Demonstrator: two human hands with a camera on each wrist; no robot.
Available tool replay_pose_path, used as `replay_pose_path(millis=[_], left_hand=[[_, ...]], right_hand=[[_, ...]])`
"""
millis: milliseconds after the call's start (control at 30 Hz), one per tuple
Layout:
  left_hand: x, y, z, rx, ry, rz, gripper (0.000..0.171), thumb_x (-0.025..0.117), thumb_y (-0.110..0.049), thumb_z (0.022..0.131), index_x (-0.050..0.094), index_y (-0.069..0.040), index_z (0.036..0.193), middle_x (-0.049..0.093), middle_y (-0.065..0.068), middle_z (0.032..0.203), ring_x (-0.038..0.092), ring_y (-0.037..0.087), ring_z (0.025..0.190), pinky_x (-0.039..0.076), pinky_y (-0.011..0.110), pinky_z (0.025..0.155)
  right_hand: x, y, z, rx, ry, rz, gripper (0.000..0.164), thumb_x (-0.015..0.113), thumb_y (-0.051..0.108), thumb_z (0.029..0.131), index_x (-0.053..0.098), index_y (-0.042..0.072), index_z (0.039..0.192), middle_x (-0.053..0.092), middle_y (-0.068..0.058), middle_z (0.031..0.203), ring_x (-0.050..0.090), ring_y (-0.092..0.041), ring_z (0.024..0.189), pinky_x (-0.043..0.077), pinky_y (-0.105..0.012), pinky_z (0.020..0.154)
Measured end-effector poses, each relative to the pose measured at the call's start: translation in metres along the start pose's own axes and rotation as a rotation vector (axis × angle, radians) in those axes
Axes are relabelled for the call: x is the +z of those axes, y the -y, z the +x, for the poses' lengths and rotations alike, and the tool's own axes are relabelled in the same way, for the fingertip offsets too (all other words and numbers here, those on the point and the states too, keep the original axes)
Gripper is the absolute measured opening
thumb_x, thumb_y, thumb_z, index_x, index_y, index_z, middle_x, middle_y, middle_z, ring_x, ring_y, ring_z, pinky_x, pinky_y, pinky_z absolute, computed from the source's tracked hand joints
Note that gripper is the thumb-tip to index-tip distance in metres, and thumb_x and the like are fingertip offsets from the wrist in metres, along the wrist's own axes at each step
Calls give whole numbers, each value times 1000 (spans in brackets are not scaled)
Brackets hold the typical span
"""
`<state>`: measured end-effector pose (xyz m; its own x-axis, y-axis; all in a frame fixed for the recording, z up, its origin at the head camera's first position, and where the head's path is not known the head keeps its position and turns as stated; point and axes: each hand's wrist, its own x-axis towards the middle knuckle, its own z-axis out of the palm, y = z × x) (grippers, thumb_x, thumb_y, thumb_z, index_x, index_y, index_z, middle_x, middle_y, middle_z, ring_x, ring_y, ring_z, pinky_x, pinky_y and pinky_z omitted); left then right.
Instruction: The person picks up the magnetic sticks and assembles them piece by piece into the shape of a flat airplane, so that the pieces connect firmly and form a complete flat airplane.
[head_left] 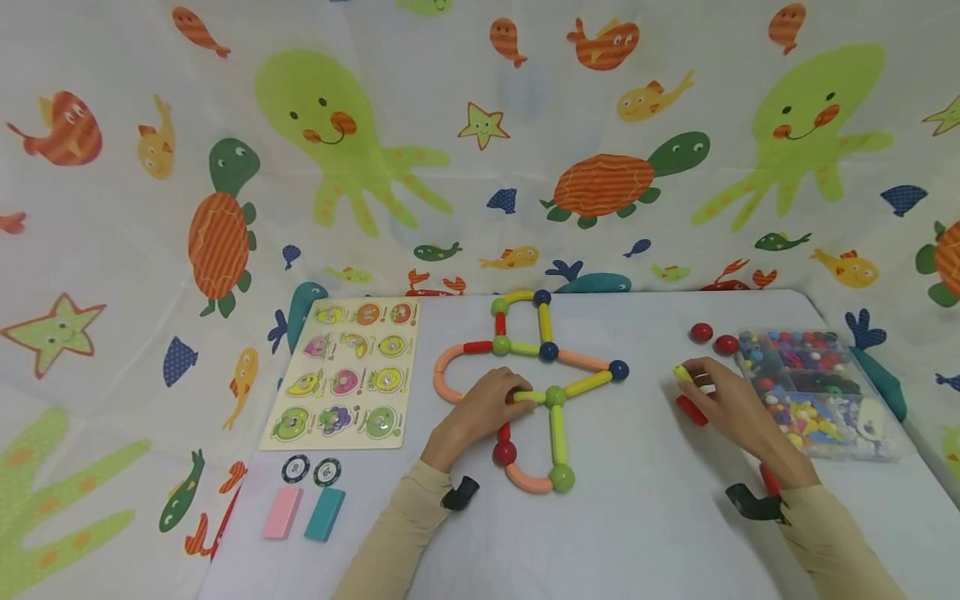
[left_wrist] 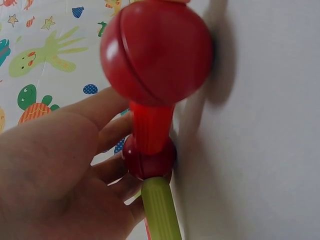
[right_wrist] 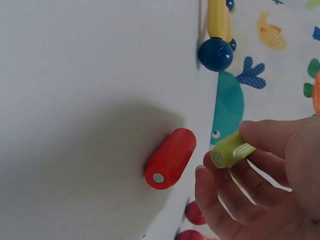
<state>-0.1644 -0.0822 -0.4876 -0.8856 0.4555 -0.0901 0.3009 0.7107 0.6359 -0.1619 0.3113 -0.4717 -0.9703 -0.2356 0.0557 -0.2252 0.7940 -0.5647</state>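
Observation:
On the white table lies a figure of magnetic rods and balls. My left hand [head_left: 480, 408] holds the figure around its middle red ball [left_wrist: 150, 157], with fingers behind it. That ball joins a red rod [left_wrist: 151, 127] and a green rod [head_left: 531, 397]. A larger-looking red ball [left_wrist: 159, 52] is nearest the left wrist camera. To the right, my right hand [head_left: 723, 402] pinches a short green rod [right_wrist: 231, 149] between thumb and fingers, raised off the table. Under it a loose red rod [head_left: 692, 410] lies on the table.
Two red balls [head_left: 714, 337] sit beside a clear compartment box [head_left: 825, 392] of small beads at right. Another red rod [head_left: 770, 479] lies under the right wrist. A fruit puzzle board [head_left: 341, 375], two round chips [head_left: 311, 470], a pink block [head_left: 282, 512] and a teal block [head_left: 325, 514] lie left.

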Motion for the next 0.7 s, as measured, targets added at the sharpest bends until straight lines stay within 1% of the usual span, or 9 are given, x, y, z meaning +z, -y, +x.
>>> replay_pose_path(millis=[67, 100, 200, 267, 333, 400, 467, 567, 700], left_hand=[[-1, 0, 1, 3, 0, 2, 31, 70, -32, 97, 71, -12, 120, 65, 2, 109, 55, 16, 96, 47, 28, 85], [-1, 1, 1, 3, -1, 4, 31, 70, -32, 97, 71, -12, 120, 65, 2, 108, 54, 15, 96, 47, 28, 85], [-1, 2, 1, 3, -2, 7, 31, 70, -32, 97, 72, -12, 120, 65, 2, 108, 54, 15, 95, 47, 28, 84], [-1, 2, 2, 3, -2, 9, 30, 70, -32, 97, 71, -13, 120, 65, 1, 108, 54, 15, 96, 47, 27, 85], [-1, 2, 1, 4, 1, 8, 30, 70, -32, 97, 71, -13, 120, 65, 2, 109, 54, 15, 96, 47, 28, 85], [0, 2, 1, 5, 3, 7, 30, 70, -32, 97, 71, -13, 120, 65, 2, 109, 54, 14, 96, 47, 27, 86], [0, 2, 1, 3, 7, 6, 30, 70, -31, 97, 71, -12, 121, 65, 2, 109, 54, 14, 96, 48, 27, 85], [0, 2, 1, -4, 10, 6, 31, 70, -31, 97, 71, -12, 121, 65, 2, 109, 54, 14, 96, 48, 27, 85], [0, 1, 1, -7, 16, -3, 31, 70, -31, 97, 71, -13, 122, 65, 2, 111, 54, 13, 97, 48, 27, 86]], right_hand=[[0, 0, 3, 5, 8, -7, 32, 66, 15, 99, 59, 0, 125, 68, -19, 116, 65, -35, 106, 58, -45, 84], [0, 0, 5, 6, 10, -12, 32, 67, 15, 99, 59, 0, 125, 68, -19, 116, 65, -34, 106, 58, -46, 84], [0, 1, 11, -4, 20, -20, 32, 68, 16, 98, 60, 1, 125, 68, -18, 114, 64, -32, 104, 58, -32, 83], [0, 1, 16, -10, 21, -27, 33, 70, 16, 97, 61, 2, 125, 69, -16, 113, 64, -30, 101, 53, -22, 81], [0, 2, 20, -14, 28, -30, 32, 71, 15, 96, 62, 3, 124, 69, -14, 111, 63, -28, 99, 51, -18, 79], [1, 2, 25, -22, 39, -32, 32, 71, 14, 95, 63, 3, 124, 69, -13, 110, 63, -27, 98, 54, -26, 82], [3, 1, 31, -23, 57, -29, 31, 71, 13, 95, 63, 3, 124, 68, -14, 112, 63, -28, 100, 56, -39, 86], [7, -1, 39, -27, 81, -37, 32, 70, 10, 95, 63, 2, 125, 67, -16, 115, 61, -31, 105, 53, -55, 92], [14, 1, 49, -32, 101, -70, 31, 71, 10, 94, 63, 4, 124, 66, -16, 115, 61, -33, 108, 52, -57, 95]])
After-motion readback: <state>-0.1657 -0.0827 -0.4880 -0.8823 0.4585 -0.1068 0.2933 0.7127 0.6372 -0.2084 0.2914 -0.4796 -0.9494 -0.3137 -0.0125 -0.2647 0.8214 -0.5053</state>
